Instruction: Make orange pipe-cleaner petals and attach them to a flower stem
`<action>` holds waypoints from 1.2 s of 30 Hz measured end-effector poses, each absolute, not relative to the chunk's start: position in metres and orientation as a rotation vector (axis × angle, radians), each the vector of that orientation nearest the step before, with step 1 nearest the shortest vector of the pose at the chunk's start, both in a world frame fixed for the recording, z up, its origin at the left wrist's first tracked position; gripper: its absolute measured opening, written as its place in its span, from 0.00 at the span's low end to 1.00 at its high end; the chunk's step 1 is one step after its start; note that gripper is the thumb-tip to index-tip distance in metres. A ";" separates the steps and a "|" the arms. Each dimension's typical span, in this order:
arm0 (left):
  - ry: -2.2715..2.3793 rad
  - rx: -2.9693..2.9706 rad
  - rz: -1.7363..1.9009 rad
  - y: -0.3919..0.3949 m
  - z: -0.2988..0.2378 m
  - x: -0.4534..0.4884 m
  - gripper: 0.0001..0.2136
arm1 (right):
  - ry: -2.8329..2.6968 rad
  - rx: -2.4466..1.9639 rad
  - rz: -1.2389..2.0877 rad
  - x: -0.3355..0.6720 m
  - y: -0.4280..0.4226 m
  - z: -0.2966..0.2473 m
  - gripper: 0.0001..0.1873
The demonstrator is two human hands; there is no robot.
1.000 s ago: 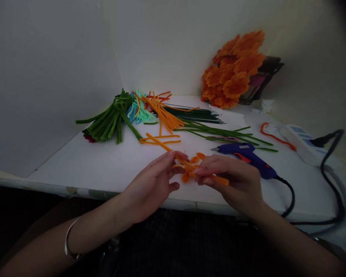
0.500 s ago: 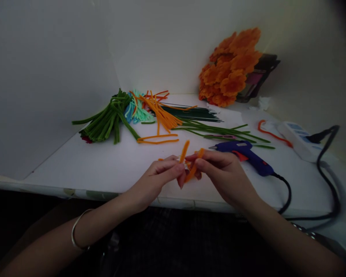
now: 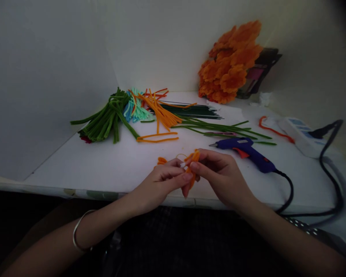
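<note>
My left hand (image 3: 161, 181) and my right hand (image 3: 219, 175) meet above the near edge of the white table (image 3: 109, 165). Both pinch one orange pipe cleaner (image 3: 193, 161), now bent into a short loop between the fingertips. A small curled orange piece (image 3: 162, 160) lies on the table just beyond my left fingers. A silver bangle (image 3: 78, 231) circles my left wrist.
A blue glue gun (image 3: 245, 150) lies right of my hands, its black cord trailing off the edge. Behind are green pipe cleaners (image 3: 106, 119), teal ones (image 3: 135, 109), orange ones (image 3: 158, 111), dark green wire stems (image 3: 216, 129), a heap of orange flowers (image 3: 230, 65) and a power strip (image 3: 300, 132).
The long straight orange pipe cleaner has been folded over into a short loop. Both hands have drawn together and slightly toward the table edge.
</note>
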State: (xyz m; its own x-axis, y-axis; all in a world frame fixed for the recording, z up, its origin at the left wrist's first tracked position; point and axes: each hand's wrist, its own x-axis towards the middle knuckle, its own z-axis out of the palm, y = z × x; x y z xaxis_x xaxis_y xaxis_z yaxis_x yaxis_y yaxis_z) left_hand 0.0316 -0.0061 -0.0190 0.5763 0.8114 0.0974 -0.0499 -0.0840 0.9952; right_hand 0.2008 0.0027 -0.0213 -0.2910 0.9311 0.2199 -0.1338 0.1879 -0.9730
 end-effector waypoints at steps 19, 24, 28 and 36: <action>0.488 0.670 0.662 -0.009 -0.031 0.036 0.10 | -1.250 -0.745 1.263 0.200 0.005 -0.026 0.06; 0.530 0.596 0.655 -0.011 -0.029 0.036 0.12 | -1.277 -0.729 1.201 0.201 0.004 -0.027 0.05; 0.545 0.562 0.654 -0.011 -0.028 0.035 0.12 | -1.291 -0.701 1.182 0.201 0.004 -0.028 0.04; 0.538 0.591 0.635 -0.012 -0.031 0.036 0.13 | -1.298 -0.653 1.175 0.200 0.004 -0.029 0.05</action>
State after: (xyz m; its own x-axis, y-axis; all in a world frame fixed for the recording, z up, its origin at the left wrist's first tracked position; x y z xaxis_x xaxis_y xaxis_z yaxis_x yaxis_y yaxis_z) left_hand 0.0358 -0.0117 -0.0307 0.6828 0.6757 -0.2777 -0.3846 0.6557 0.6497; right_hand 0.1997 0.0035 -0.0287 -0.1356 0.9152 0.3795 -0.2872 0.3302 -0.8991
